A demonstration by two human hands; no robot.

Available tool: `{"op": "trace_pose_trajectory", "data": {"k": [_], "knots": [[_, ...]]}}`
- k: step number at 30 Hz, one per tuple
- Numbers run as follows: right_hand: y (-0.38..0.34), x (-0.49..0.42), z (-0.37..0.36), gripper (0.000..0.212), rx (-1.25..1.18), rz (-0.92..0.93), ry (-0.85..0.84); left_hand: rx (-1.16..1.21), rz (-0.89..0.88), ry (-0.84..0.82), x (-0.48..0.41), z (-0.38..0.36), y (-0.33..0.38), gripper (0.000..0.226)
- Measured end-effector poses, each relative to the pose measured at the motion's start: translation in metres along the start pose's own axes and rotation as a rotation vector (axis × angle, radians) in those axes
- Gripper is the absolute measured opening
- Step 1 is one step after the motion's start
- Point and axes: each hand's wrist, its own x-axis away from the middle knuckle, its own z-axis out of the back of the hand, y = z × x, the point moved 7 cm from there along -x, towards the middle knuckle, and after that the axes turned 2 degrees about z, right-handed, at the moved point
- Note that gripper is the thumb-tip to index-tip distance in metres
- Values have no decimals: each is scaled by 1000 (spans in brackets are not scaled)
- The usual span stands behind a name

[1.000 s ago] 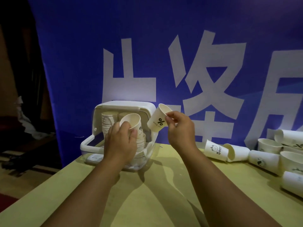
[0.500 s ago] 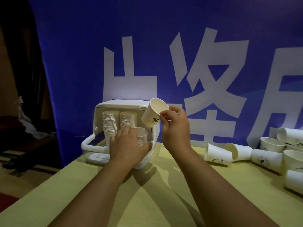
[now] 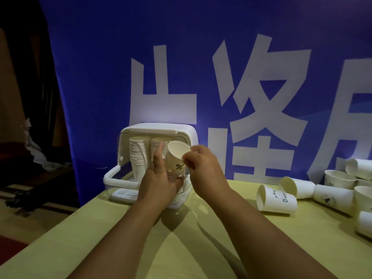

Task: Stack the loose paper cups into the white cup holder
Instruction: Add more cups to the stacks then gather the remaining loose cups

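The white cup holder (image 3: 161, 127) stands at the table's far left with its lid raised. Two tall stacks of paper cups (image 3: 138, 154) fill its back. My right hand (image 3: 203, 168) pinches the rim of a white paper cup with a percent mark (image 3: 177, 156), tilted, just over the holder's front right. My left hand (image 3: 159, 180) is in front of the holder, fingers spread and pointing up, its thumb beside a lower stack that it mostly hides. Loose paper cups (image 3: 277, 200) lie on their sides at the right.
A blue banner with large white characters (image 3: 261, 87) hangs right behind the table. The yellow-green tabletop (image 3: 181, 248) stretches toward me. Its left edge drops to a dark floor. More loose cups (image 3: 340, 178) crowd the far right edge.
My left hand has let go of its cup onto the front stack and opened its fingers. My right hand has brought the percent-mark cup down and left toward the holder.
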Motion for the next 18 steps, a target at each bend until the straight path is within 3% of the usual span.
{"op": "trace_pose_trajectory", "data": {"k": [3, 6, 11, 15, 18], "knots": [[1, 1, -5, 25, -82, -32, -20, -47, -63, 24, 0, 2, 4, 114], [6, 4, -13, 40, -239, -109, -95, -54, -29, 6, -2, -2, -4, 91], [8, 19, -40, 63, -121, -46, -314, -80, 35, -22, -6, -9, -13, 55], [6, 20, -20, 54, -143, -100, -238, -149, 23, -3, 0, -6, -8, 60], [21, 23, 17, 27, -133, -200, -84, -253, -93, 160, 10, 8, 13, 49]]}}
